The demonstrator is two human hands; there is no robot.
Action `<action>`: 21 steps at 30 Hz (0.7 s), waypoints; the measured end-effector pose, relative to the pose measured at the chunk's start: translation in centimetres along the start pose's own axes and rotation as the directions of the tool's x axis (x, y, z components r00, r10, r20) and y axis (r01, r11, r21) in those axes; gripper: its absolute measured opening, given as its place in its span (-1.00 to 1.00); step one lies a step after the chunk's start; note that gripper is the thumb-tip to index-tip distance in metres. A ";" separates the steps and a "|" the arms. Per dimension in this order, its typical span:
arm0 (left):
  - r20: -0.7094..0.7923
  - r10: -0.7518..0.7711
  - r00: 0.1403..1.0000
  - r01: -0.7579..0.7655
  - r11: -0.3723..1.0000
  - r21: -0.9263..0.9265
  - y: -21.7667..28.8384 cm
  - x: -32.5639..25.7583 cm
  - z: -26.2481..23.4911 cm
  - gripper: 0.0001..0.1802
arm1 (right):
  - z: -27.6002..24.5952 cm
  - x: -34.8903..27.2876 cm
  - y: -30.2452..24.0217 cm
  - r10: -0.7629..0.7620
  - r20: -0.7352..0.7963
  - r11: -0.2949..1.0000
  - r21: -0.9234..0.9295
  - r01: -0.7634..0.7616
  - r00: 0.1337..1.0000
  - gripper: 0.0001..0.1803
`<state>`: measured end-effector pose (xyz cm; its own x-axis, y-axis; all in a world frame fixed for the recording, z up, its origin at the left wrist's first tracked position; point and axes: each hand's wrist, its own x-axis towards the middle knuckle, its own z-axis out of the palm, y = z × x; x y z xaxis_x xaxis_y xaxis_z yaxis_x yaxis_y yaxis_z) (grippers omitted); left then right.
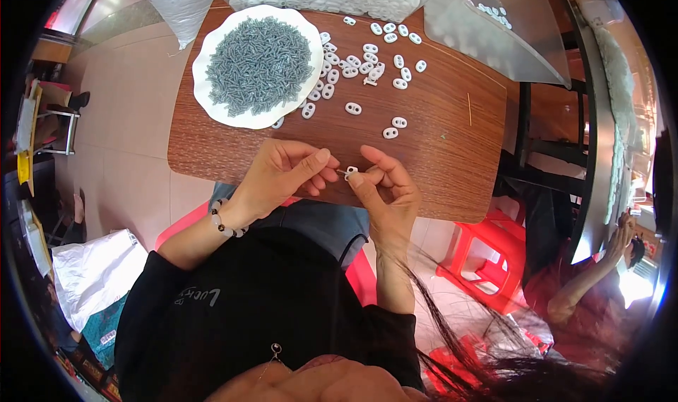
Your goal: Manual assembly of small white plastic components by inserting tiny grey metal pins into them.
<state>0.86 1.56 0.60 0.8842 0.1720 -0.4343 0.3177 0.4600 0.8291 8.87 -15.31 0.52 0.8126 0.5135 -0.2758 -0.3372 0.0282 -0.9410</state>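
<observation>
while my left hand [288, 174] pinches a small screw [341, 171], my right hand [390, 196] pinches a white two-holed piece [352, 170] over the near edge of the desk [445, 169]. i judge this piece unfinished: the screw seems to meet it, but whether it is in, i cannot tell. loose white pieces [353, 108] and a bowl [200, 57] heaped with screws [258, 67] look left to handle.

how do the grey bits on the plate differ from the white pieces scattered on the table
The grey bits are thin and rod-like; the white pieces are wider ovals with two holes. The grey bits lie heaped on the plate; the white pieces spread over the table. Both are small.
</observation>
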 end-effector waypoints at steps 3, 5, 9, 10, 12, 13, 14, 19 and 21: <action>-0.120 0.224 0.967 -0.164 0.911 0.377 -0.1 0.2 -0.4 -0.78 | -0.6 -0.2 -0.2 -0.029 -0.007 0.998 -0.052 0.028 1.000 -0.58; -0.078 0.468 0.880 -0.300 0.677 0.672 1.4 0.7 -0.1 -0.82 | -1.0 -0.4 -0.3 -0.041 -0.038 0.999 0.000 0.041 0.998 -0.58; 0.094 0.582 0.808 -0.291 0.255 0.922 2.7 1.8 -0.2 -0.79 | -1.5 -0.8 -0.2 -0.075 -0.065 0.997 0.011 0.076 0.995 -0.57; 0.096 0.588 0.803 -0.293 0.249 0.923 2.6 2.3 -0.3 -0.79 | -1.5 -0.9 -0.3 -0.068 -0.076 0.997 0.029 0.071 0.995 -0.57; 0.141 0.595 0.791 -0.306 0.186 0.934 2.3 3.5 -0.1 -0.75 | -1.5 -1.1 -0.5 -0.071 -0.088 0.996 0.047 0.076 0.994 -0.57; 0.146 0.601 0.786 -0.312 0.180 0.933 2.4 4.0 0.2 -0.75 | -1.6 -1.3 -0.4 -0.076 -0.096 0.995 0.051 0.081 0.993 -0.57; 0.207 0.609 0.765 -0.347 0.119 0.931 2.6 4.5 0.8 -0.74 | -1.6 -1.4 -0.4 -0.081 -0.103 0.995 0.056 0.087 0.991 -0.57; 0.292 0.617 0.731 -0.383 0.017 0.924 1.7 6.6 1.7 -0.69 | -2.0 -1.7 -0.5 -0.102 -0.092 0.993 0.045 0.106 0.991 -0.58; 0.291 0.572 0.767 -0.344 -0.016 0.939 1.5 7.1 1.6 -0.73 | -2.1 -1.8 -0.5 -0.096 -0.095 0.995 0.029 0.099 0.991 -0.58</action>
<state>8.19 2.03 -0.69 0.9595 0.1418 0.2436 0.0123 -0.8845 0.4664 8.64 -18.04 1.10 0.8828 0.4245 -0.2013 -0.2685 0.1042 -0.9576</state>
